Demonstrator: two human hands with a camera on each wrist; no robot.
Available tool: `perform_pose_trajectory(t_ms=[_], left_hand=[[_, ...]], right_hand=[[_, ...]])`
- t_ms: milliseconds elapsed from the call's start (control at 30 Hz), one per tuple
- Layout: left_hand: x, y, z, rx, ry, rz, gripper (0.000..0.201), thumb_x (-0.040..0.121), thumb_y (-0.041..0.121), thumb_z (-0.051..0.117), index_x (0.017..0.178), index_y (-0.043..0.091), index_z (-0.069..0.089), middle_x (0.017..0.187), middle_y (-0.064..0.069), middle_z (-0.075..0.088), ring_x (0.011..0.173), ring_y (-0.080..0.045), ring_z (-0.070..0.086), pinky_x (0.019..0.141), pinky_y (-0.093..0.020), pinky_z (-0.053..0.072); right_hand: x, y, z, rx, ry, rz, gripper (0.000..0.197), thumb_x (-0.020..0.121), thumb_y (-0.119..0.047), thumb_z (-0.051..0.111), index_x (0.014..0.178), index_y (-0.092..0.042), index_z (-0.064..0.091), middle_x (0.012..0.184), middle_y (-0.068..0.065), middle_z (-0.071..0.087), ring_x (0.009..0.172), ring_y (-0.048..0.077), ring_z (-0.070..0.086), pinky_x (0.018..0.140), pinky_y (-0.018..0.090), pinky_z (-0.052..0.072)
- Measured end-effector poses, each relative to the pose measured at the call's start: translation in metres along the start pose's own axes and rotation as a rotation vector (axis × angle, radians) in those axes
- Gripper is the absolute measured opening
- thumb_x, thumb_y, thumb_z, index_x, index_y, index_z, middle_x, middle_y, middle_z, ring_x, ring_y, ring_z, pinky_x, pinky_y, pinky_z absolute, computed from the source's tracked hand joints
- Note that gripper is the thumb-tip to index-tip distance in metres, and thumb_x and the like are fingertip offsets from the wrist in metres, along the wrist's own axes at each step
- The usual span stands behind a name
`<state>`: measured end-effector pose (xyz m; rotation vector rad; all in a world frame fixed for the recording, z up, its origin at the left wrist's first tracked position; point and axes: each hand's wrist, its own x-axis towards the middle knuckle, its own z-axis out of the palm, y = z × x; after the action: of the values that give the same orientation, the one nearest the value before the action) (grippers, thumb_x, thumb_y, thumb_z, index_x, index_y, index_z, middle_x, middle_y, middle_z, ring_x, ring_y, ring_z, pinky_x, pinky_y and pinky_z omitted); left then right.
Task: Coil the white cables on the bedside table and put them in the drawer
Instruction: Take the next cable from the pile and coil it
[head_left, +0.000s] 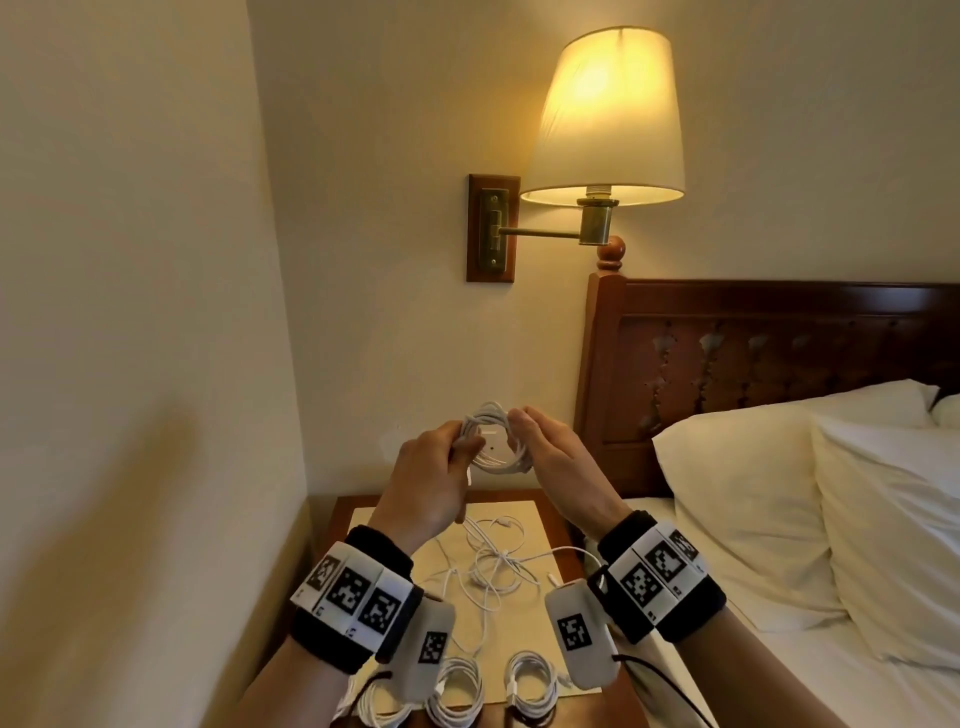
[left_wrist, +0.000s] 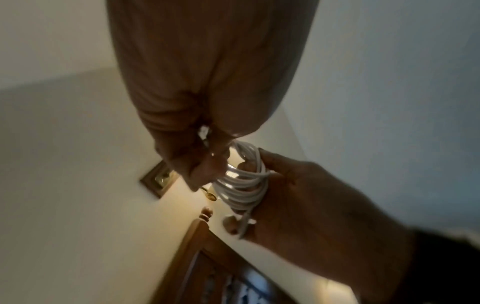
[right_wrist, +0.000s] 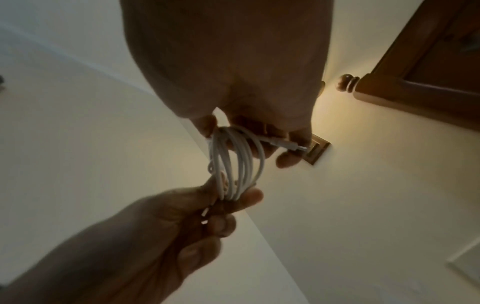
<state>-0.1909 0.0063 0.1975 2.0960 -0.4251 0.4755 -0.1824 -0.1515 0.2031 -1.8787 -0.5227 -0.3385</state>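
Both the left hand (head_left: 434, 470) and right hand (head_left: 553, 457) grip one coil (head_left: 491, 441); loosening either grip could let its loops spring apart.

Lit wall lamp (head_left: 605, 114); wooden headboard (head_left: 769, 353)

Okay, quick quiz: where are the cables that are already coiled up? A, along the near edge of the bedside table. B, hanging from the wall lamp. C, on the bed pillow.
A: three finished coils lie along the near edge of the bedside table, with loose cable tangled behind them.
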Motion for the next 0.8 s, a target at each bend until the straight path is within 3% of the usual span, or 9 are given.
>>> perform_pose_trajectory(t_ms=[67,133,200,300,367,467,567,633,800], left_hand=[[-0.002,0.002,-0.002,0.228,0.055,0.023,0.027,0.101,0.034,0.045,0.089,0.016,0.062,0.066,0.007,0.06,0.056,-0.006,0.056,0.056,-0.016,0.037],[-0.003,0.002,-0.002,0.398,0.108,0.015,0.03,0.1,0.041,0.044,0.08,0.023,0.057,0.069,0.007,0.059,0.062,-0.011,0.053,0.06,-0.023,0.034],[-0.004,0.002,-0.003,0.44,0.122,0.036,0.033,0.099,0.046,0.042,0.075,0.025,0.052,0.068,0.007,0.06,0.061,-0.012,0.051,0.06,-0.028,0.036],[-0.005,-0.003,-0.008,0.19,0.1,0.034,0.037,0.097,0.039,0.05,0.072,0.015,0.061,0.068,0.0,0.069,0.055,-0.016,0.063,0.056,-0.039,0.054],[-0.005,0.0,-0.011,-0.038,0.066,-0.048,0.034,0.098,0.031,0.053,0.077,0.008,0.066,0.068,-0.008,0.069,0.054,-0.02,0.067,0.05,-0.043,0.058],[-0.008,0.005,-0.013,-0.263,-0.002,-0.178,0.029,0.099,0.026,0.052,0.083,0.007,0.066,0.071,-0.013,0.072,0.06,-0.025,0.071,0.056,-0.045,0.06],[-0.009,0.006,-0.016,-0.376,-0.089,-0.224,0.029,0.1,0.026,0.05,0.089,0.004,0.066,0.075,-0.016,0.073,0.066,-0.03,0.072,0.06,-0.041,0.061],[-0.01,0.005,-0.018,-0.415,-0.142,-0.235,0.03,0.099,0.028,0.052,0.089,0.003,0.065,0.079,-0.016,0.074,0.071,-0.03,0.073,0.059,-0.037,0.06],[-0.008,0.002,-0.019,-0.254,-0.034,-0.151,0.038,0.093,0.026,0.062,0.06,0.008,0.06,0.074,-0.018,0.072,0.066,-0.024,0.073,0.06,-0.043,0.06]], right_hand=[[-0.001,0.001,0.001,-0.095,-0.014,-0.056,0.036,0.102,-0.04,0.034,0.085,-0.014,0.052,0.074,-0.001,0.05,0.068,0.011,0.043,0.067,0.039,0.039],[0.0,0.005,0.002,-0.162,0.009,-0.125,0.042,0.098,-0.045,0.033,0.087,-0.009,0.052,0.074,0.004,0.051,0.066,0.014,0.043,0.066,0.042,0.04],[0.003,0.009,0.001,-0.211,0.06,-0.199,0.043,0.098,-0.043,0.035,0.087,-0.006,0.054,0.08,0.007,0.052,0.068,0.015,0.046,0.065,0.036,0.041],[0.007,0.017,-0.003,-0.28,0.115,-0.259,0.038,0.101,-0.041,0.041,0.085,-0.013,0.059,0.089,-0.003,0.048,0.078,0.013,0.049,0.069,0.025,0.042],[0.007,0.019,-0.006,-0.289,0.121,-0.255,0.042,0.098,-0.052,0.04,0.083,-0.018,0.059,0.088,-0.004,0.051,0.081,0.015,0.05,0.072,0.028,0.043],[0.004,0.016,-0.009,-0.315,0.064,-0.214,0.048,0.088,-0.065,0.048,0.086,-0.02,0.063,0.084,-0.003,0.06,0.078,0.011,0.053,0.07,0.027,0.044],[0.001,0.012,-0.012,-0.217,0.032,-0.125,0.021,0.087,-0.045,0.066,0.09,-0.025,0.071,0.082,-0.007,0.067,0.071,0.004,0.055,0.07,0.025,0.042],[0.0,0.014,-0.014,-0.129,0.043,-0.082,0.008,0.088,-0.032,0.069,0.088,-0.024,0.072,0.075,-0.006,0.065,0.063,0.002,0.05,0.065,0.026,0.041],[0.0,0.024,-0.01,-0.283,0.118,-0.123,0.006,0.087,-0.024,0.07,0.086,-0.018,0.069,0.07,-0.013,0.059,0.062,0.0,0.049,0.064,0.02,0.038]])
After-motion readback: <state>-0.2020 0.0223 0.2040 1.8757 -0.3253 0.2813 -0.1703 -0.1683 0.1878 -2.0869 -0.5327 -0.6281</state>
